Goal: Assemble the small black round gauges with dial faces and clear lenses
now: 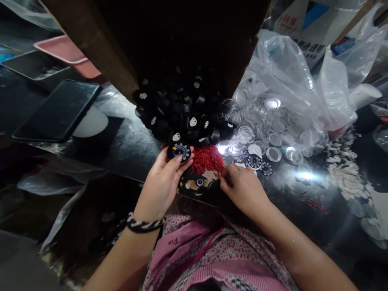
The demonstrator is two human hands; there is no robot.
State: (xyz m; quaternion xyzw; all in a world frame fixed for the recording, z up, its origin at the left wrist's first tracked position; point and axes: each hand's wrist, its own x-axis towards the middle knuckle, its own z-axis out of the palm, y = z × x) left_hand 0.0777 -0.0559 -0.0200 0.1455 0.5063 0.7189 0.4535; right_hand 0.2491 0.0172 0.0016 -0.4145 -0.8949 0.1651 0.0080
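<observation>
left hand (pixel 162 178) has a dial (pixel 181 152) gripped, left of the red heap (pixel 208 159) | right hand (pixel 242 184) at heap's right edge, fingers curled, can't tell if holding anything | black cases (pixel 183 121) behind heap

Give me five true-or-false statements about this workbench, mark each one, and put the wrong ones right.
1. The left hand holds a round black piece with a dial face. True.
2. A braided bracelet circles the right wrist. False: it circles the left wrist.
3. The clear round covers lie to the right of the red pieces. True.
4. The pink tray stands at the right of the picture. False: it stands at the left.
5. The right hand is close to the red pieces. True.
</observation>
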